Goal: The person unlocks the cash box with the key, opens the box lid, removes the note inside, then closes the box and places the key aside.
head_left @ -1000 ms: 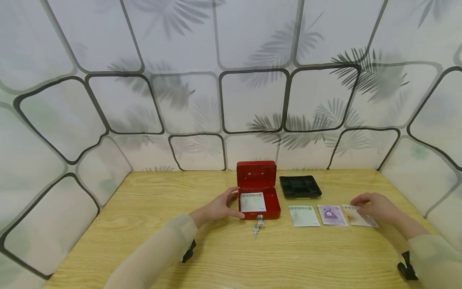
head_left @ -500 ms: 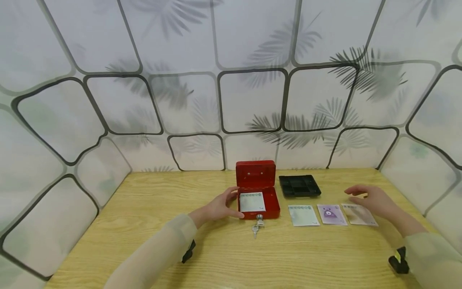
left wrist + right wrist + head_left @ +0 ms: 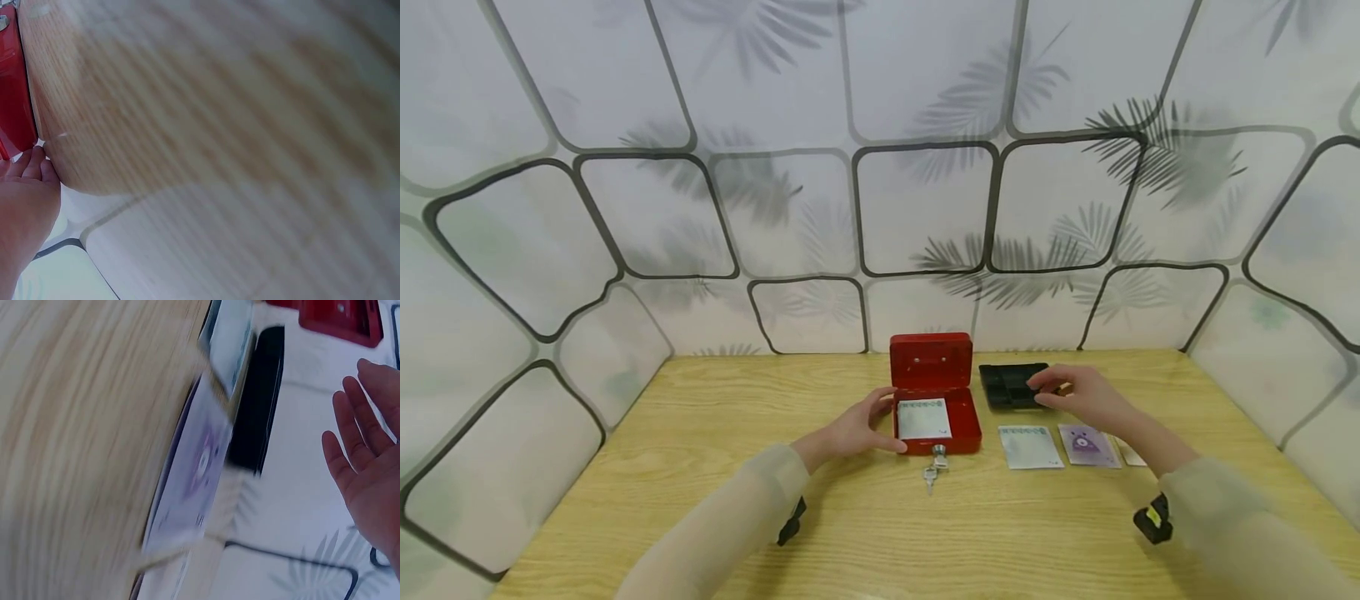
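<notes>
A red metal cash box (image 3: 964,415) stands with its lid up. Pale green play notes (image 3: 925,419) lie inside its left part. My left hand (image 3: 850,429) rests at the box's left side, thumb by the front corner, fingers along the wall; the left wrist view shows the fingertips at the red side. My right hand (image 3: 1086,398) hovers at the right end of a black compartment tray (image 3: 1006,385), partly covering it. It holds nothing, and its fingers are spread apart in the right wrist view. Whether it touches the tray is unclear.
In front of the tray lie a pale green note pile (image 3: 1030,447), a purple note pile (image 3: 1084,447) with a one-eyed figure, and a pale pile (image 3: 1131,452) mostly hidden by my right arm. Keys (image 3: 931,477) hang from the box's lock (image 3: 940,457). A patterned curtain (image 3: 925,208) stands behind.
My right hand has moved left from the pale note pile at the far right to the black tray. The left hand, box and note piles have stayed put.
</notes>
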### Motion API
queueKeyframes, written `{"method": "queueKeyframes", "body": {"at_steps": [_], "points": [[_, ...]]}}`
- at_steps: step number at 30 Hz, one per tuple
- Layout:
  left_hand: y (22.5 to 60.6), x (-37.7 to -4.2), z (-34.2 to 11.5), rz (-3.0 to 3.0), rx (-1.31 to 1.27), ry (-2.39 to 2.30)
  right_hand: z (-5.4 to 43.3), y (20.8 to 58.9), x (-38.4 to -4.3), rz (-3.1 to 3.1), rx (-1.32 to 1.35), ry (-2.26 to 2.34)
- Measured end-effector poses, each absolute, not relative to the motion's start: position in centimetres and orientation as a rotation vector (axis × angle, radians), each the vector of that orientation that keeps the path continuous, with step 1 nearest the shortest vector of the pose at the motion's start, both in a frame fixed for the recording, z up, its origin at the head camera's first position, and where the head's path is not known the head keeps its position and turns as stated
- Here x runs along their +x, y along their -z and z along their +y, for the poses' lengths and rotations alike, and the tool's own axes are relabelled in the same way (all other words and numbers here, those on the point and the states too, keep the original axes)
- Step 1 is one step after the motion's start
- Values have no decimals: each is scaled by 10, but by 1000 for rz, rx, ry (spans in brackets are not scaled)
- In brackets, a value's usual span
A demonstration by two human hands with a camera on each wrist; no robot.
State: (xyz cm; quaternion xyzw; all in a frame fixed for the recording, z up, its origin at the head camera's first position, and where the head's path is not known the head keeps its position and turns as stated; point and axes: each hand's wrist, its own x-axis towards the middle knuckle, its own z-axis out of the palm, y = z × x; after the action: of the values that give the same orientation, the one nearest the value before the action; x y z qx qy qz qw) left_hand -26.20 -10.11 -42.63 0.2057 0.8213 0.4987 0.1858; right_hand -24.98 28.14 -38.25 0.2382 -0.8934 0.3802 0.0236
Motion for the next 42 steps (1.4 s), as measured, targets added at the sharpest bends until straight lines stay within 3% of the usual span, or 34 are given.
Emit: {"method": "queueKeyframes", "body": {"at_steps": [19,42], "points": [[426,-264,-101,2318,575,-1400,176,394,-268,-2843,969,-1113],[425,-263,-102,2303,604,-1398,142,408,-277,-2991,929,-958]]}}
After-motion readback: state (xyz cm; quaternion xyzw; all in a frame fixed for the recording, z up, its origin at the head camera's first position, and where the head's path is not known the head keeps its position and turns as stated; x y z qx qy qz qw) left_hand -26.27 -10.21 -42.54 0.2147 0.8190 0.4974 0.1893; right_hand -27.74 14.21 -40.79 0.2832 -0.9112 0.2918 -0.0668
